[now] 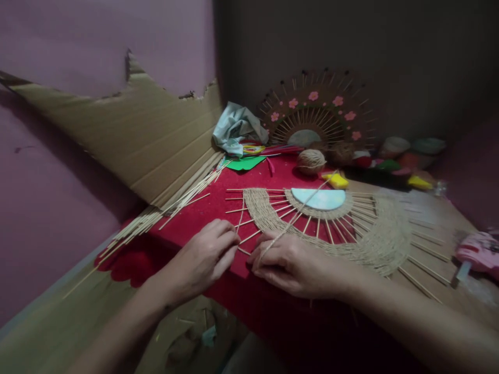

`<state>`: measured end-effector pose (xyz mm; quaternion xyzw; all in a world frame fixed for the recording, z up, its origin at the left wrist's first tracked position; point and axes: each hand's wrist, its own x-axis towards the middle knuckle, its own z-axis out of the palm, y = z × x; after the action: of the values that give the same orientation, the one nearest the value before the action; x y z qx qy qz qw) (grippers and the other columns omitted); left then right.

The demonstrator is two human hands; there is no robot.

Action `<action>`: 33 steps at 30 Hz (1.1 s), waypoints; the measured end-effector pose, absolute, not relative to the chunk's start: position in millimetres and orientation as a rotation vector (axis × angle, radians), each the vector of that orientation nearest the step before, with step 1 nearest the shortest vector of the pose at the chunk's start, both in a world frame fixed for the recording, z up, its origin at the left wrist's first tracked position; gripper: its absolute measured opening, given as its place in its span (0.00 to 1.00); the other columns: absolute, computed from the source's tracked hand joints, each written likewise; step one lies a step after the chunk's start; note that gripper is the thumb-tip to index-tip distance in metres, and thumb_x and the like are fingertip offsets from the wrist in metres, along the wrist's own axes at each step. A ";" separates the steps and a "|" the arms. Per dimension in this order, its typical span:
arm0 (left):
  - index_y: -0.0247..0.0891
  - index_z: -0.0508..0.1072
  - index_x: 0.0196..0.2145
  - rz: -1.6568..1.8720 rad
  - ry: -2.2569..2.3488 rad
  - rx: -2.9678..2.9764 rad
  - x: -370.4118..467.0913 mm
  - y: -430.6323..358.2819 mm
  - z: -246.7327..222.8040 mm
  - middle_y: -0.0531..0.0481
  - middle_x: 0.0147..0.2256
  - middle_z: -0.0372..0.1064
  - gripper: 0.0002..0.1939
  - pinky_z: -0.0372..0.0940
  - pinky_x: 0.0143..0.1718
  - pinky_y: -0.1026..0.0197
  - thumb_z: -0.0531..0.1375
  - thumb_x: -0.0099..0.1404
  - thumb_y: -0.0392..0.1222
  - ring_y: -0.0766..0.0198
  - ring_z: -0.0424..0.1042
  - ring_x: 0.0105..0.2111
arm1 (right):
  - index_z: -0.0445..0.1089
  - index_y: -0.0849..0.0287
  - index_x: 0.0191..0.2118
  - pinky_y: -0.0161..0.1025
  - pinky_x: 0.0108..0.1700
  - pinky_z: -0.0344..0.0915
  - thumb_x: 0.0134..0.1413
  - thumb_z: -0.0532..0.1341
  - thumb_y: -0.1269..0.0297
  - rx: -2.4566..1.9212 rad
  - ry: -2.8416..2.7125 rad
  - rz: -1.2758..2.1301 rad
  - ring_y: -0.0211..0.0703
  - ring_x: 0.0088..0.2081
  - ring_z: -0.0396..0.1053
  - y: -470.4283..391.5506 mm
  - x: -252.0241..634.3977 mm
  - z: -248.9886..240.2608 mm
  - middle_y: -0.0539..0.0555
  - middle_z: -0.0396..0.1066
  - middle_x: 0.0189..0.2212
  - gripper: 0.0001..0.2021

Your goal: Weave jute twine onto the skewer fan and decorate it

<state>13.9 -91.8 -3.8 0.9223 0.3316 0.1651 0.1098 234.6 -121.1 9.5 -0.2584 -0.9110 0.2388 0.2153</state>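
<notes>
A half-round fan of thin sticks and woven twine lies on red cloth, its pale blue half-disc centre at the far edge. My left hand is closed beside the fan's left stick ends, fingertips pinched near a strand of twine. My right hand is closed over the lower left part of the woven band, with the twine crossing its fingers. That twine runs up across the half-disc toward a twine ball. What exactly sits between the left fingertips is too small to make out.
Loose sticks lie at left beside a torn cardboard sheet. A flowered fan stands against the back wall. Also there are a crumpled pale bag, green sheet, yellow object and, at right, a pink item.
</notes>
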 end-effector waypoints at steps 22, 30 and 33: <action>0.37 0.65 0.27 0.266 1.298 2.542 28.0 -86.1 7.4 0.50 0.27 0.65 0.09 0.58 0.30 0.61 0.50 0.63 0.41 0.62 0.63 0.28 | 0.66 0.61 0.22 0.41 0.35 0.59 0.55 0.52 0.72 -0.986 -2.438 0.097 0.39 0.27 0.58 -118.0 245.3 15.9 0.54 0.66 0.20 0.13; 0.37 0.64 0.28 0.252 1.238 2.615 27.2 -83.2 5.3 0.49 0.29 0.62 0.09 0.58 0.31 0.60 0.48 0.65 0.39 0.62 0.61 0.29 | 0.67 0.60 0.24 0.35 0.29 0.58 0.53 0.56 0.71 -1.195 -2.319 0.466 0.35 0.26 0.60 -127.7 268.4 23.3 0.51 0.65 0.22 0.09; 0.37 0.64 0.31 0.261 1.186 2.665 28.1 -83.6 7.0 0.48 0.32 0.62 0.07 0.60 0.34 0.58 0.49 0.65 0.39 0.61 0.61 0.32 | 0.70 0.60 0.28 0.35 0.30 0.60 0.54 0.57 0.70 -1.251 -2.264 0.680 0.35 0.27 0.63 -138.1 275.4 25.1 0.52 0.67 0.25 0.06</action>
<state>28.1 -83.6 7.0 0.9048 0.4026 0.0886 0.1064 275.4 -138.1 25.1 -0.4551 -0.8235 0.2474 0.2315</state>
